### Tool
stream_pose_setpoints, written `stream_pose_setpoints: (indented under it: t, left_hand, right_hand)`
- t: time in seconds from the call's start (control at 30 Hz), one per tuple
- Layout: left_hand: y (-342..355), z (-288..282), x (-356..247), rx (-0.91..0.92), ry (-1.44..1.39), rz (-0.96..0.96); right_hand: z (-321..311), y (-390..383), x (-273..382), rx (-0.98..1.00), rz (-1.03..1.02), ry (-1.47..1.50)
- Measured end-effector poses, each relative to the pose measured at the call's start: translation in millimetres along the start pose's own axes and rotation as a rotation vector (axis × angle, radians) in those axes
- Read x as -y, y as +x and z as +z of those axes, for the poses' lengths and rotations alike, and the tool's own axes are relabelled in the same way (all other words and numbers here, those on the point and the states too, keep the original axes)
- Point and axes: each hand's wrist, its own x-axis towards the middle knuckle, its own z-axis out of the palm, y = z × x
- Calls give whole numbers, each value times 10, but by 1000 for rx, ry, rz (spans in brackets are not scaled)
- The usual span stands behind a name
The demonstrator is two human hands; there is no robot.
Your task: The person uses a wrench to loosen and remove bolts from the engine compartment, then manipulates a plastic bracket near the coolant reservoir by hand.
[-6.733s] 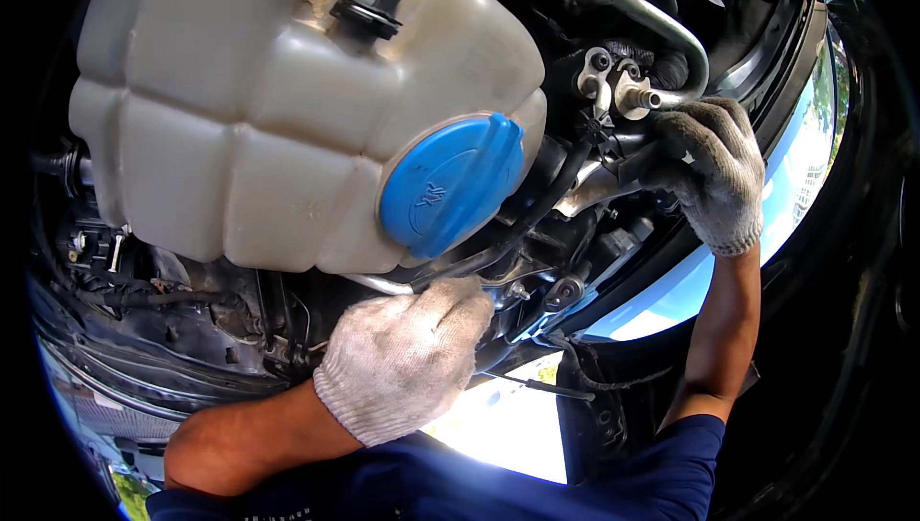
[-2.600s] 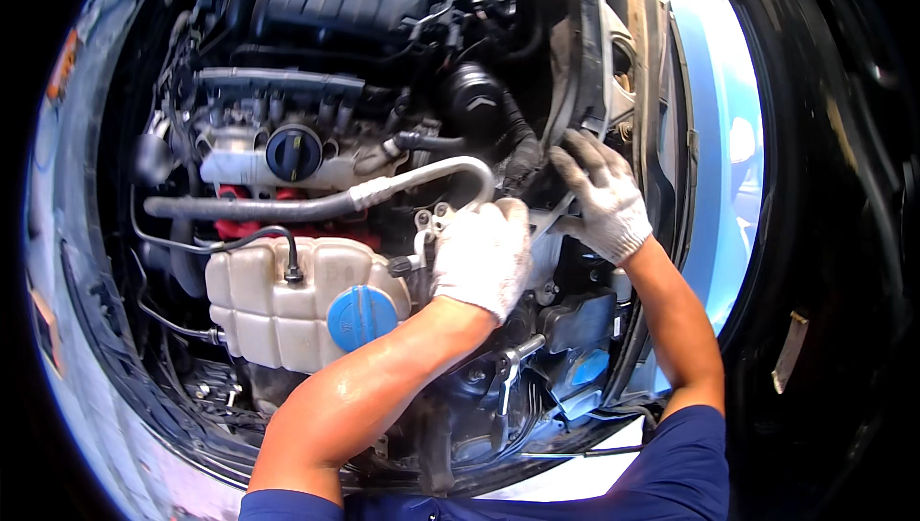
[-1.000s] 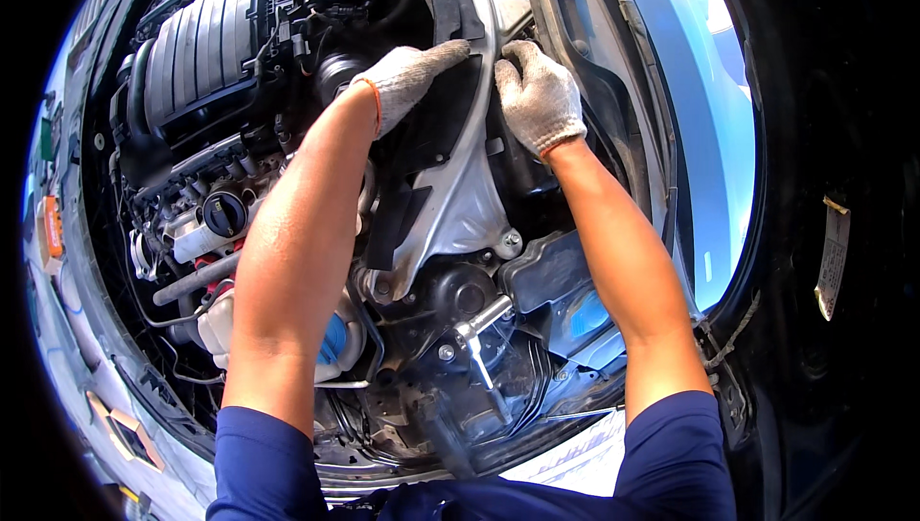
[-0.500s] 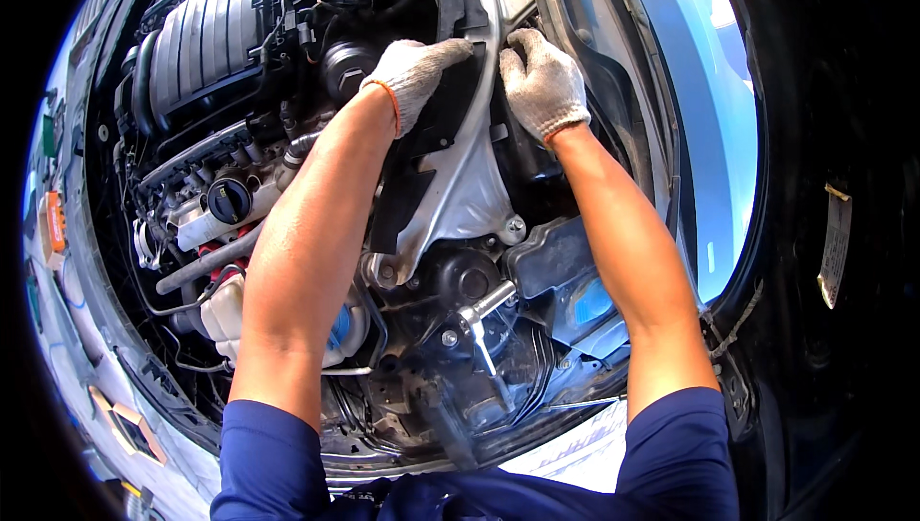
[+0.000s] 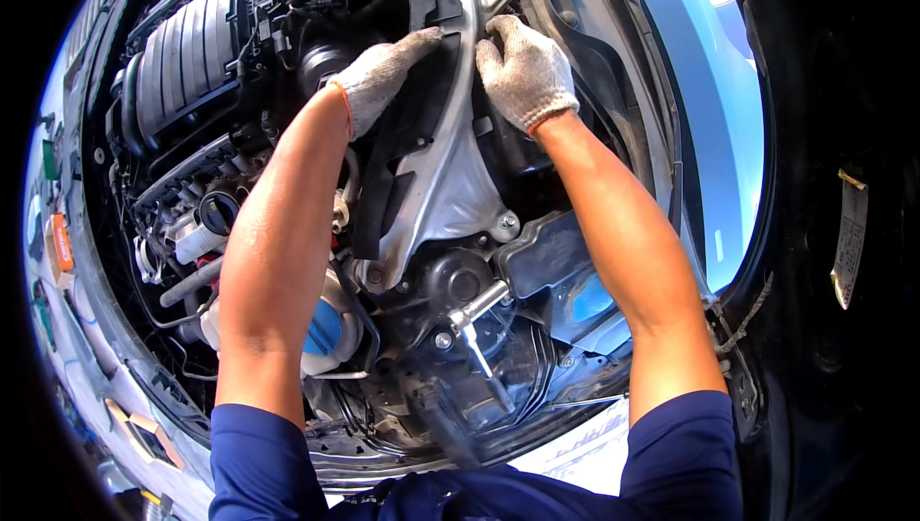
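Note:
Both my hands wear whitish knit gloves with orange cuffs and reach into a car's engine bay. My left hand (image 5: 388, 70) is closed, its fingertips at the edge of a black plastic strip (image 5: 436, 104) that runs along the left side of a silver metal brace (image 5: 450, 197). On the brace's right side my right hand (image 5: 527, 75) is curled, thumb and forefinger close together against its edge; what lies between them is hidden. Nearer to me, a chrome T-handled wrench (image 5: 479, 305) rests among the parts below the brace's bolted end.
A ribbed engine intake (image 5: 187, 61) and a black oil cap (image 5: 218, 212) are at left. My left forearm partly covers a reservoir with a blue cap (image 5: 324, 329). A light blue fender panel (image 5: 709, 138) curves along the right. An orange box (image 5: 60, 243) is at far left.
The view has shifted slightly, so the engine bay and both hands appear a little further left. My hands keep their places on either side of the brace.

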Motion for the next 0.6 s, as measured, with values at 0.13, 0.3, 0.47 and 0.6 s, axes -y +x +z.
stream_pose_setpoints:
  t: [0.13, 0.3, 0.47, 0.6]
  left_hand:
    - [-67, -14, -12, 23, 78, 11]
    - [-97, 51, -42, 8, 47, -85]
    - [-27, 111, 34, -141, 138, -50]
    - [-211, 101, -52, 40, 41, -85]
  right_hand:
    - [15, 9, 17, -1, 7, 1]
    - [7, 8, 18, 18, 52, 24]
    - [16, 0, -23, 4, 41, -3]
    - [5, 9, 10, 15, 41, -36]
